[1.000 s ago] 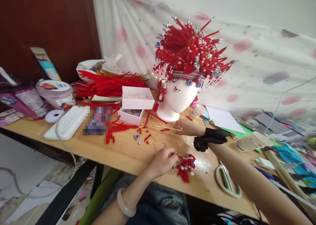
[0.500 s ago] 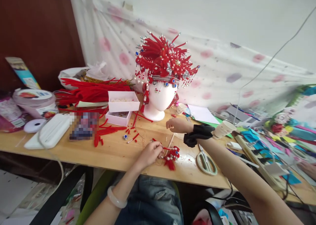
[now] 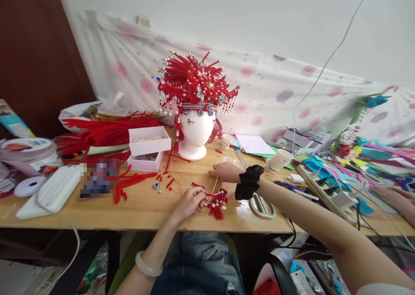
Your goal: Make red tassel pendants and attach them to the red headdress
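Observation:
My left hand [image 3: 192,200] pinches the near side of a small red ornament [image 3: 218,200] with white pearls, a blue gem and a red tassel, low over the table's front. Farther back, my right hand [image 3: 224,172] hovers with its fingers curled together; whatever they may hold cannot be made out. A thin pale stick [image 3: 214,186] lies between the two hands, its far end close to my right fingers. White-handled scissors [image 3: 263,206] rest to the right, their blades hidden behind my right wrist and its black scrunchie. Red scraps and a blue-gem piece [image 3: 156,185] lie left of my left hand.
A white mannequin head [image 3: 196,135] wears a red beaded headdress [image 3: 199,81]. White boxes [image 3: 149,140] of beads, red fuzzy stems [image 3: 106,131] and a plastic tub [image 3: 30,154] stand left. Paper cups [image 3: 280,160], a power strip [image 3: 324,191] and another person's hand [image 3: 392,198] are right.
The view has swung to the right. My right hand has come lower and nearer the stick, its wrist now covering the scissor blades. My left hand keeps its pinch on the ornament.

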Action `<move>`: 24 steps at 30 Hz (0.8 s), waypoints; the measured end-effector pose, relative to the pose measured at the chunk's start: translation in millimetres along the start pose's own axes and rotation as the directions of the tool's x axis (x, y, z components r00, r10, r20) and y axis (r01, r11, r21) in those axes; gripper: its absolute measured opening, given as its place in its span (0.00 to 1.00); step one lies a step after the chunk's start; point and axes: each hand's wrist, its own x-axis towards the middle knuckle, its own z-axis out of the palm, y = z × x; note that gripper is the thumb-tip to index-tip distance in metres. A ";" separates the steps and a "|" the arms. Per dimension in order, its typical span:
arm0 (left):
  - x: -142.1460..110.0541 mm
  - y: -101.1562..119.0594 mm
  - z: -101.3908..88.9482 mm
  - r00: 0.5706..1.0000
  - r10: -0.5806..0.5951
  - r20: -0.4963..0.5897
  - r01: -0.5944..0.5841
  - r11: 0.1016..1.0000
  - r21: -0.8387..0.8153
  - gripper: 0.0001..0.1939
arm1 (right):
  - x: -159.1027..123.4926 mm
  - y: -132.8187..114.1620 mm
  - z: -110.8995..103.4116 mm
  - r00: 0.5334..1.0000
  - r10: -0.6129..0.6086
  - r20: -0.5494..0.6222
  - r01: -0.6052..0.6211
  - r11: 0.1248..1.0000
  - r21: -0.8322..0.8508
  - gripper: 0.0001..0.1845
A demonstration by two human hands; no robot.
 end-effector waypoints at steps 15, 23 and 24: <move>-5.2 4.9 1.3 1.000 -0.010 -0.007 0.010 1.000 -0.012 0.10 | -18.5 40.4 -33.3 0.855 0.261 -0.448 0.008 0.857 0.515 0.06; -3.0 2.2 2.6 1.000 0.003 -0.007 -0.003 1.000 -0.010 0.11 | -39.1 49.1 -23.5 0.735 0.580 -0.350 0.020 0.497 0.867 0.07; -2.3 1.7 2.5 1.000 0.004 -0.006 -0.004 1.000 -0.008 0.11 | -41.1 50.9 -25.5 0.742 0.588 -0.322 0.023 0.457 0.889 0.06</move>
